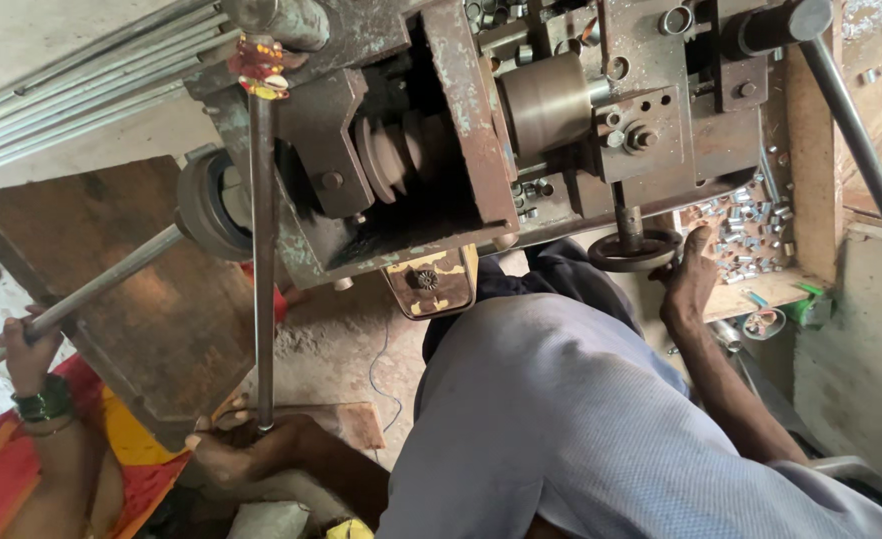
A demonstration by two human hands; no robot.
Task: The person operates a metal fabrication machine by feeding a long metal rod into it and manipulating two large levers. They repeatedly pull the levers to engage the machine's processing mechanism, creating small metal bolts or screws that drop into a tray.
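Note:
My left hand (246,449) is closed around the lower end of a long upright steel lever (263,260) that hangs in front of a rusty lathe-like machine (461,130). My right hand (690,274) rests with its fingers on the rim of a small dark handwheel (632,250) under the machine's slide. My grey-blue shirt fills the lower middle of the view. A long steel bar (111,279) runs into the round spindle end (206,205) at the left.
Another person's hand (23,344), wearing green bangles and an orange-red garment, grips the long bar at the far left. Several small cut metal pieces lie in a wooden tray (750,235). Steel rods (71,90) are stacked at the upper left. A dark handle bar (860,150) slants down the right.

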